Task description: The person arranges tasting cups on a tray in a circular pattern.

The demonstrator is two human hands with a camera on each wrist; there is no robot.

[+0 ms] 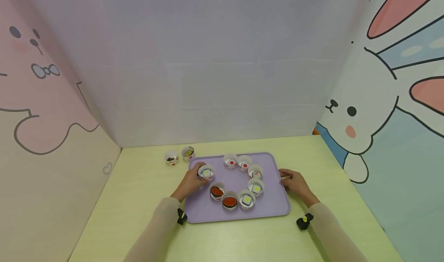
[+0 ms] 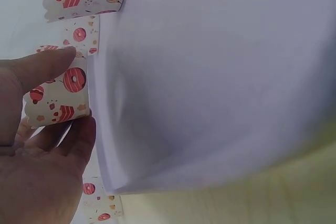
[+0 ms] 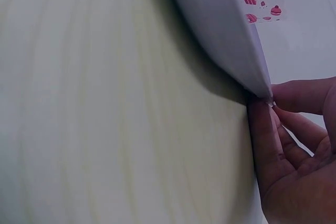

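My left hand [image 1: 190, 183] grips a white paper baking cup [image 1: 206, 172] at the left part of the purple tray [image 1: 274, 206]. A white piece with a yellow-green centre shows inside it. In the left wrist view, thumb and fingers hold this cup [image 2: 76, 87], printed with doughnuts and cake slices, from opposite sides. At the tray's right edge, my right hand [image 1: 296, 185] pinches the rim. The right wrist view shows its thumb [image 3: 302, 96] above the tray edge [image 3: 226, 40] and a finger below. Several similar cups curve round the tray, including a red-filled cup [image 1: 230, 201].
Behind the tray's left corner, a cup with dark contents [image 1: 171, 158] and a cup with yellowish contents [image 1: 188, 153] stand on the pale yellow table [image 1: 138, 215]. A white backdrop [image 1: 208, 81] rises at the back. Cartoon-printed panels flank both sides.
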